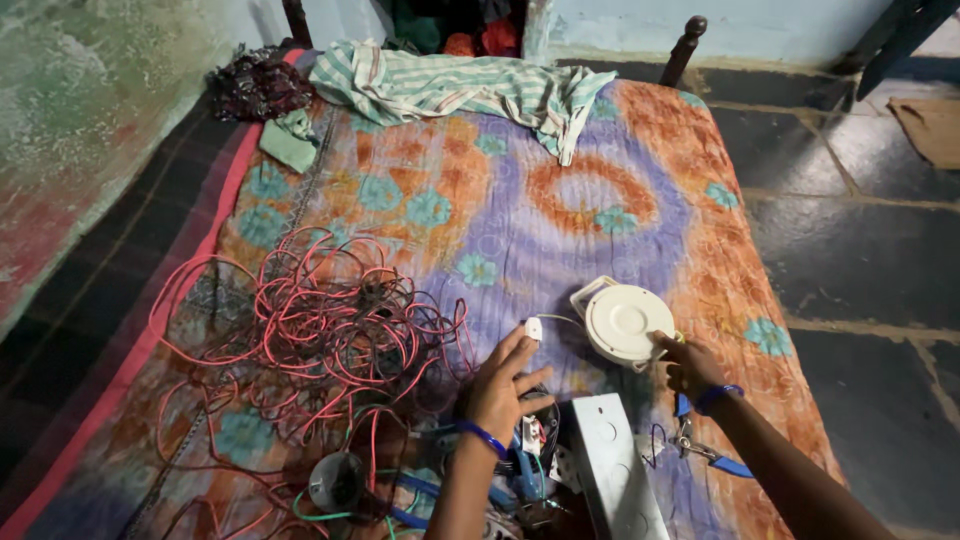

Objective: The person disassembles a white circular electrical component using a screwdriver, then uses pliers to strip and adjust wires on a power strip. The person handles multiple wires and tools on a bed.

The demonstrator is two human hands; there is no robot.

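On the left of the bed (560,230), I see a tangle of red wires (320,325) spread over the patterned cover. Just right of it, my left hand (503,385) lies with fingers stretched out, fingertips touching a small white plug (533,328); it grips nothing. Below that hand sits a grey metal box (610,470). Further right, a round white fitting (622,322) rests on the cover, and my right hand (688,365) touches its lower right edge with curled fingers. Blue-handled pliers (705,450) lie beneath that wrist.
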